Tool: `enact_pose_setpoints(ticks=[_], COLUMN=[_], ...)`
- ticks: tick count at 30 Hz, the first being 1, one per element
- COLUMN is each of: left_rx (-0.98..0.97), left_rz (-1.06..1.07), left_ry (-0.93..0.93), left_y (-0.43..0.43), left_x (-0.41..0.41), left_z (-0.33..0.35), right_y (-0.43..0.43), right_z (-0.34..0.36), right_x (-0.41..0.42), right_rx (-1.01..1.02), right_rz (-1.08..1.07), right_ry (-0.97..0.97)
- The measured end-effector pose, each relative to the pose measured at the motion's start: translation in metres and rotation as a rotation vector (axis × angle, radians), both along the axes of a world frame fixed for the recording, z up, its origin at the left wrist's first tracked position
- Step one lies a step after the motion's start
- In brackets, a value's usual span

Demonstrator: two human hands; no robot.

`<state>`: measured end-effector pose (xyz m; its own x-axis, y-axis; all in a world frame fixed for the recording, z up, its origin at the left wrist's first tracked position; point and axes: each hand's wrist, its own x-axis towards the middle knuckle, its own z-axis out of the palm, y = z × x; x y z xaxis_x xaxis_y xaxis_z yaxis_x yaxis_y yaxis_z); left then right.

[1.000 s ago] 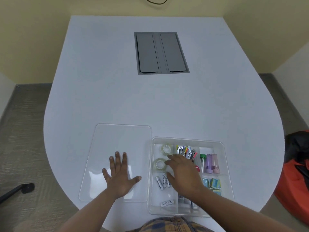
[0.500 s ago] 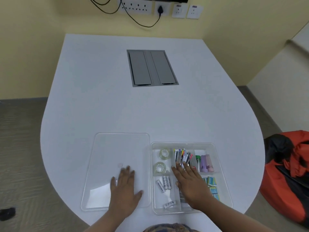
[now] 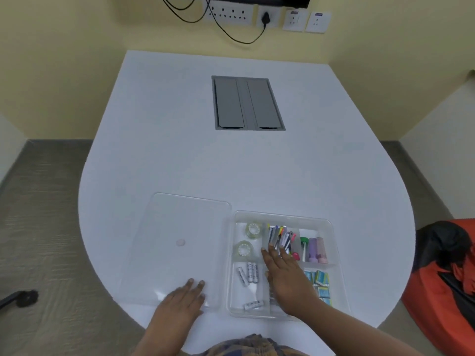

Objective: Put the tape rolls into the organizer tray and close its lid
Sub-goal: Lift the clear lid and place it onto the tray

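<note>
Two clear tape rolls, one [image 3: 253,229] behind the other [image 3: 244,249], lie in the far-left compartment of the clear organizer tray [image 3: 282,215] at the table's near edge. The clear lid [image 3: 180,222] lies flat on the table to the left of the tray, apart from it. My left hand [image 3: 183,300] rests flat on the lid's near right corner, fingers spread. My right hand [image 3: 284,276] lies flat over the tray's middle, fingertips by the pens, holding nothing.
The tray also holds pens [image 3: 280,237], batteries [image 3: 248,273], small coloured tubes [image 3: 314,249] and blue packets [image 3: 318,281]. A grey cable hatch [image 3: 246,104] is set in the white table [image 3: 231,163]. A red and black bag [image 3: 447,273] lies on the floor to the right.
The camera tilted up, showing the wall sockets. Both hands slid back toward me: the left to the lid's near corner, the right away from the tape rolls.
</note>
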<state>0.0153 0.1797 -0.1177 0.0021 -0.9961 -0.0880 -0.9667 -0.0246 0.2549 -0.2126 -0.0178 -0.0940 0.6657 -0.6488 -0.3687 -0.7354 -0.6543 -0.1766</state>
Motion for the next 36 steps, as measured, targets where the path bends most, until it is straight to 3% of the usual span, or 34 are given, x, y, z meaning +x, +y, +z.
enact_pose_setpoints(ticks=[9, 17, 20, 24, 29, 33, 36], left_rx=[-0.201, -0.653, -0.821, -0.768, -0.756, -0.559, -0.395], left_rz=[0.466, 0.944, 0.912, 0.797, 0.973, 1.021, 1.009], left_ry=[-0.015, 0.054, 0.346, 0.877, 1.115, 1.338, 1.351], left_y=[-0.022, -0.062, -0.07, -0.092, -0.134, -0.147, -0.153], left_x=[0.008, 0.05, 0.078, 0.071, 0.021, -0.003, -0.02], left_z=[0.066, 0.169, 0.21, 0.25, 0.24, 0.205, 0.171], right_y=[-0.003, -0.016, -0.027, -0.043, -0.057, -0.058, -0.055], right_z=[0.002, 0.031, 0.052, 0.078, 0.101, 0.099, 0.089], right_x=[-0.013, -0.029, -0.035, -0.041, -0.052, -0.07, -0.088], right_rx=[0.09, 0.113, 0.189, 0.22, 0.214, 0.25, 0.136], right_rz=[0.021, -0.013, -0.14, -0.292, -0.503, -0.642, -0.761], right_ry=[-0.21, -0.385, -0.533, -0.672, -0.801, -0.88, -0.865])
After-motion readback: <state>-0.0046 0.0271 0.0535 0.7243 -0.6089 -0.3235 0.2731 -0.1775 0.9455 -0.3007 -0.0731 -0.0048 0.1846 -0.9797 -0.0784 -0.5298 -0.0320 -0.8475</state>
